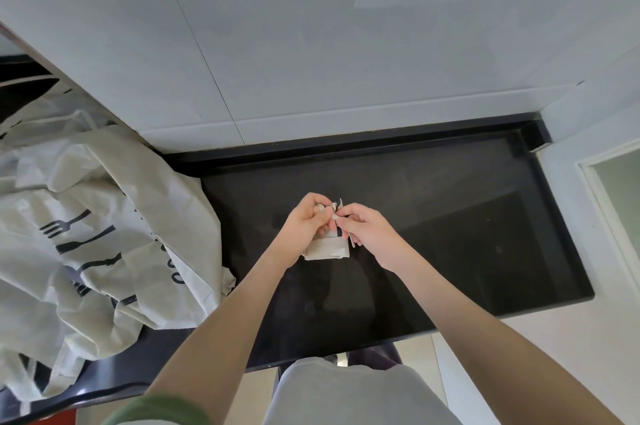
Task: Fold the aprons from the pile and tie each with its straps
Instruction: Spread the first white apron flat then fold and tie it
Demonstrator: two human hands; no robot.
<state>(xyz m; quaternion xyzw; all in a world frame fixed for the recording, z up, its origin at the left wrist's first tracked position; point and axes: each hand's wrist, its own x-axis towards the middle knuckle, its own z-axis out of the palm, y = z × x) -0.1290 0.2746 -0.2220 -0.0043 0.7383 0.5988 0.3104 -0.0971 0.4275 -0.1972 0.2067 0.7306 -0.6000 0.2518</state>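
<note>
Pinching the straps (335, 209), left hand (306, 222) and right hand (365, 229) above folded apron (325, 249)

Both bare forearms reach forward and converge. The left hand (306, 222) and right hand (365, 229) sit close together, knuckles up, fingers curled, each pinching the thin beige fabric strap (335, 207) between them.
</note>
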